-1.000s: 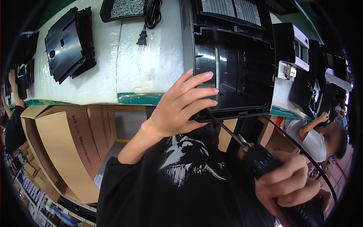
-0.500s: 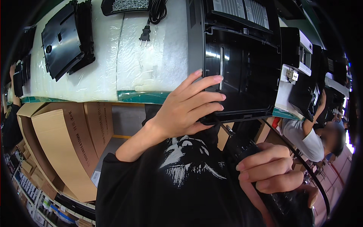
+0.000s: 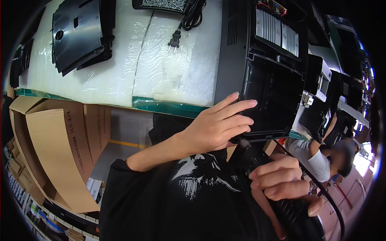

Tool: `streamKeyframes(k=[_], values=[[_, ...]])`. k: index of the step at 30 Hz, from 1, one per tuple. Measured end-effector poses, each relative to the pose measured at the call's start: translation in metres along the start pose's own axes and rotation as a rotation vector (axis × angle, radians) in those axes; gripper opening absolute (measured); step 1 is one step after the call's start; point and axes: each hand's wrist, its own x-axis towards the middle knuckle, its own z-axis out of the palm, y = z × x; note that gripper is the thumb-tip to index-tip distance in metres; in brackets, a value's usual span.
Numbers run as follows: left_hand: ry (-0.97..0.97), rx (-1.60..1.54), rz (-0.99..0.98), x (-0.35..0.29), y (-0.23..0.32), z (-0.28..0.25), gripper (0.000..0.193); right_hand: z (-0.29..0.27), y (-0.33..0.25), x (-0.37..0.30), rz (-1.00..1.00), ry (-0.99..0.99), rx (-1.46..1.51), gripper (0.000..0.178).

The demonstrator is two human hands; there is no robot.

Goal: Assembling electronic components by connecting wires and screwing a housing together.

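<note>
A large black plastic machine housing (image 3: 273, 100) lies open side up at the table's front edge, right of the middle. My left hand (image 3: 219, 126) rests across its near left corner, fingers stretched out and apart over the rim; its thumb is partly hidden. Lower right, my right hand (image 3: 281, 176) is wrapped round a black electric screwdriver (image 3: 255, 156), whose front end points up at the near left corner of the housing. That tip is blurred, so contact cannot be made out.
White foam sheeting (image 3: 173, 68) covers the table. On it are black plastic panels (image 3: 80, 36), a screw tray (image 3: 163, 5) and a power plug (image 3: 174, 40). Below stands an open cardboard box (image 3: 60, 148). A black cable (image 3: 331, 205) curves at right, near another person (image 3: 307, 156).
The whole view has shifted, so the housing and foam sit farther right. Both hands stay near the same housing corner, and the screwdriver remains in my right hand.
</note>
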Motion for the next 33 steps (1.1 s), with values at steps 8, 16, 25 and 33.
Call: streamKeyframes(k=[8, 16, 25, 33], values=[[-0.017, -0.023, 0.030, 0.008, 0.003, -0.003, 0.035, -0.039, -0.029, 0.008, 0.281, -0.334, 0.121, 0.073], [-0.042, 0.013, 0.038, 0.009, 0.004, -0.027, 0.036, -0.093, -0.129, -0.058, -0.419, 0.629, -0.027, 0.065], [0.548, 0.453, -0.451, 0.023, -0.076, -0.053, 0.034, -0.153, -0.037, -0.121, 0.420, 1.391, -0.854, 0.049], [0.489, 0.609, -0.508, 0.035, -0.103, -0.046, 0.042, -0.200, 0.059, -0.193, 0.749, 1.236, -1.283, 0.065]])
